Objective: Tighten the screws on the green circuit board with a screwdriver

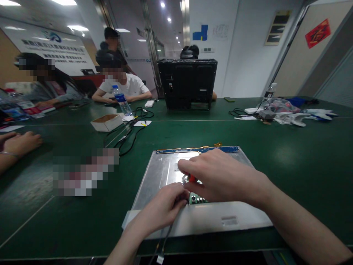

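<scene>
A flat silvery display panel [154, 173] lies on the table in front of me, with a narrow blue circuit strip [234, 149] along its far edge. On the panel sits a small green circuit board [196, 199], partly covered by my hands. My right hand [217, 175] is closed above this board around a screwdriver [192, 178]; only a bit of its red-orange handle shows. Curled at the board's left edge is my left hand [168, 202], its fingertips pinched together, and what they grip is hidden. A thin dark cable [167, 235] with a white connector [160, 259] hangs from beneath it.
A black monitor housing [187, 82] stands across the green table [298, 158]. To the left are an open cardboard box [106, 123], black cables [135, 138] and a water bottle [122, 102]. Gloves [295, 118] and plastic bags lie far right. Other people sit beyond; another person's hands [22, 143] rest at left.
</scene>
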`<state>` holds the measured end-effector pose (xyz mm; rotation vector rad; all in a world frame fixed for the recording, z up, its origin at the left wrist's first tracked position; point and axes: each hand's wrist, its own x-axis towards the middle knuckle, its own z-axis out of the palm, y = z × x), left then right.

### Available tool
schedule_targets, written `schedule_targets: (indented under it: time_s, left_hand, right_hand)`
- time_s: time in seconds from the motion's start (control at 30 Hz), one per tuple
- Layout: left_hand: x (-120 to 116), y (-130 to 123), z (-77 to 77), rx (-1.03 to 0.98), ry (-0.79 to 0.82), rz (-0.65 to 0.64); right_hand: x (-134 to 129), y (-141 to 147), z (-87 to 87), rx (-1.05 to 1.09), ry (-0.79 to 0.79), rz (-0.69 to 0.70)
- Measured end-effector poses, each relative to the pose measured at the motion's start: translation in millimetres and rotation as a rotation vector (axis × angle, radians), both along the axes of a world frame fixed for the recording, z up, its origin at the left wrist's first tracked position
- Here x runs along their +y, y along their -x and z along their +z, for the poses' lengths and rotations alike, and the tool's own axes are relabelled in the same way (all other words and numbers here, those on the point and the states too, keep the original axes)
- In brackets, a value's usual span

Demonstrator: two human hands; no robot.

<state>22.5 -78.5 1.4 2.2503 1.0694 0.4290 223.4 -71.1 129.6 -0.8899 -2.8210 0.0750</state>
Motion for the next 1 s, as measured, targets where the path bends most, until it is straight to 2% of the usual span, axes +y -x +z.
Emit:
schedule_targets:
  time_s: [0.13, 0.3, 0.63, 0.83, 1.0]
  left_hand:
    - [-0.3, -1.0, 2.1, -0.015, -0.029, 0.011]
    - [-0.7, -1.6, 4.3, -0.026, 0.001, -0.003]
    - [-1.0, -1.8, 2.6, -0.028, -0.020, 0.014]
    - [0.0, -0.3, 0.8, -0.022, -0.011, -0.003]
    - [0.7, -0.1, -0.3, 0.014, 0.000, 0.001]
  right_hand:
    - [0.5, 1.0, -1.5, -0.003, -0.027, 0.020]
    - [-2.9, -2.2, 1.5, 0.009, 0.026, 0.090]
    - [0.3, 1.1, -0.9, -0.016, -0.028, -0.009]
    - [-3.0, -4.1, 3.6, -0.019, 0.038, 0.060]
    - [-2.5, -2.2, 2.2, -0.040, 0.023, 0.009]
